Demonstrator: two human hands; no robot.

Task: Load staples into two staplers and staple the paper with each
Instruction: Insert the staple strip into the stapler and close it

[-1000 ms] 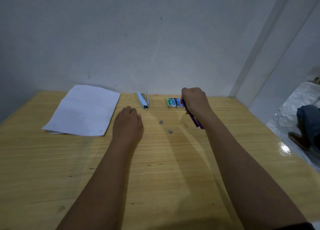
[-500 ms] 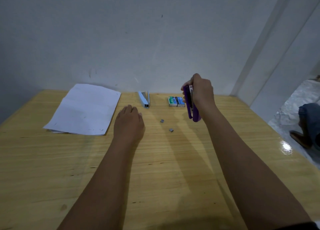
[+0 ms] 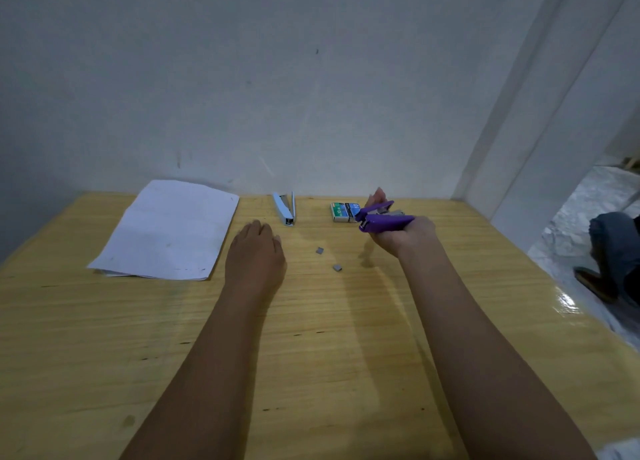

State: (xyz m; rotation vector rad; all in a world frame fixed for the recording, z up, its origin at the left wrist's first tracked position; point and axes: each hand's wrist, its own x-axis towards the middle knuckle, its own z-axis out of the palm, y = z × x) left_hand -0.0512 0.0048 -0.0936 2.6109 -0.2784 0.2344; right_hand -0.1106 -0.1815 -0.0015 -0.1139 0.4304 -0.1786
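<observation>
Broadly, a pale yellow wooden bench (image 3: 346, 373) with a visible grain fills the lower part of the view, its far edge set against a grey-white wall (image 3: 277, 79). Toward the far left corner lies a thin stack of white paper sheets (image 3: 166, 231), flat and slightly skewed, with its far corner near the wall. The left hand (image 3: 255, 257) rests palm down on the bench just right of the paper, fingers relaxed and lying together, holding nothing. The right hand (image 3: 403, 234) is raised above the bench near the far edge, clenched around a purple plastic stapler (image 3: 384, 221); the stapler lies roughly level, its nose pointing left, its top arm hinged a little apart from the body so that metal shows in the gap. A light blue stapler (image 3: 285, 210) rests on the bench close to the far edge, between the paper and the right hand, opened into a narrow V with its nose toward the person. Just left of the purple stapler, a small green and blue staple box (image 3: 343, 212) sits on the bench near the far edge. Two small grey staple blocks lie loose between the hands, one (image 3: 319, 250) farther off, one (image 3: 337, 268) nearer the person.
</observation>
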